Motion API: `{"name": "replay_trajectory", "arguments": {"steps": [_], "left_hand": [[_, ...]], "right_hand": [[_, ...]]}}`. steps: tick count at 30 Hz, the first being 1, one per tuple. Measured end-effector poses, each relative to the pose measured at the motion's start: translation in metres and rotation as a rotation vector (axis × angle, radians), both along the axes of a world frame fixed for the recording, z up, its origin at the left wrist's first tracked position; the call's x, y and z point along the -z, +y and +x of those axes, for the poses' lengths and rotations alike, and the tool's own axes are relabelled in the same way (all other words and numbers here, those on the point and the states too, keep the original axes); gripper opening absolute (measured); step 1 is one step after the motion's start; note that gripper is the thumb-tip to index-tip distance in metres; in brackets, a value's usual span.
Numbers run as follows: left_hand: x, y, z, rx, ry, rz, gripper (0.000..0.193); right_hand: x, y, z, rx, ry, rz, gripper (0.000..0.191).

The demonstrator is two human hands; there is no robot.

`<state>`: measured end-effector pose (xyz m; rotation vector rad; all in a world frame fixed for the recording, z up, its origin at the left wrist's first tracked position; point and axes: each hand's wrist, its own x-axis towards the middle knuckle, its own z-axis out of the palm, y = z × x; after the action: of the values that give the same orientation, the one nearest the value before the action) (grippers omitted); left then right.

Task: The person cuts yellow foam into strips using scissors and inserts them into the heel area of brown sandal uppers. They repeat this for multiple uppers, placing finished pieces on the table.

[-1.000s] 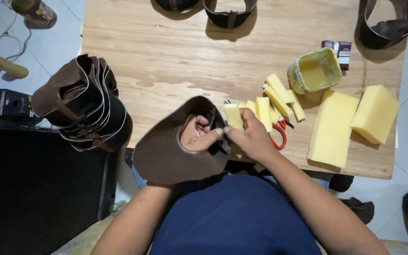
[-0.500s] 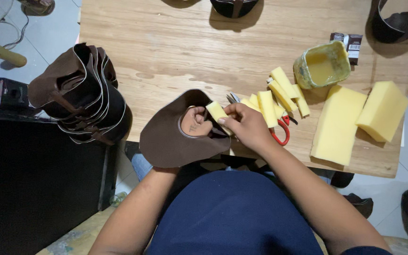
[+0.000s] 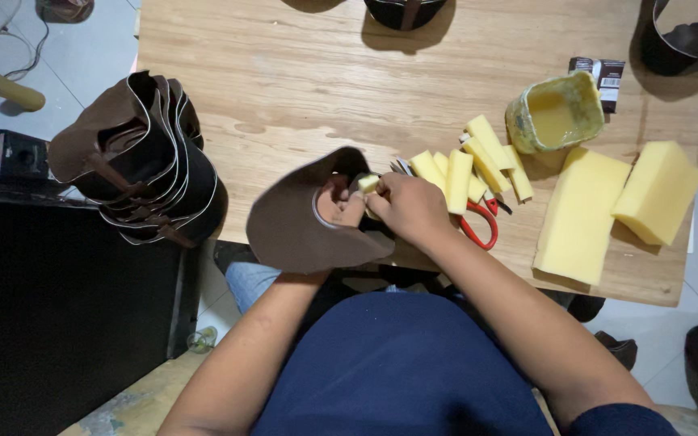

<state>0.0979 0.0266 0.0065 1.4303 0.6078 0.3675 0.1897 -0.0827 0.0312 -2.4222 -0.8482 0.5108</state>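
- The left hand [image 3: 339, 203] is tucked inside a curved brown leather piece [image 3: 296, 222]. Only its fingers peek out through the hole, curled against the leather from inside.
- The brown leather piece is held up at the near edge of the wooden table [image 3: 300, 73], right in front of the person's body.
- The right hand [image 3: 407, 208] is closed around a small yellow sponge bit [image 3: 367, 183]. It presses that bit at the rim of the hole, touching the leather and close to the left fingers.
- Just beside the right hand lie a few cut yellow sponge strips [image 3: 478, 161] in a loose bunch on the table.
- Red-handled scissors [image 3: 478, 226] lie under those strips, with the red loops sticking out near the right wrist.
- Behind the strips stands a yellow-stained pot [image 3: 555, 113] with yellow liquid inside.
- Two big yellow sponge blocks [image 3: 583, 214] rest on the right side of the table. One leans over the edge of the other.
- A small dark box [image 3: 603, 73] lies just behind the pot.
- A stack of brown leather pieces [image 3: 143, 157] sits at the left edge of the table, well apart from the hands.
- More dark leather loops [image 3: 684, 36] sit at the far edge.
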Motion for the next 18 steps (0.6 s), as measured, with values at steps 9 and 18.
{"name": "replay_trajectory", "arguments": {"steps": [9,18], "left_hand": [[-0.017,0.010,-0.013,0.108,0.184,0.454,0.015],[0.004,0.015,-0.013,0.047,-0.010,0.155,0.013]], "right_hand": [[0.004,0.000,-0.003,0.001,-0.080,0.055,0.025],[0.003,-0.008,-0.002,0.070,0.047,0.330,0.022]]}}
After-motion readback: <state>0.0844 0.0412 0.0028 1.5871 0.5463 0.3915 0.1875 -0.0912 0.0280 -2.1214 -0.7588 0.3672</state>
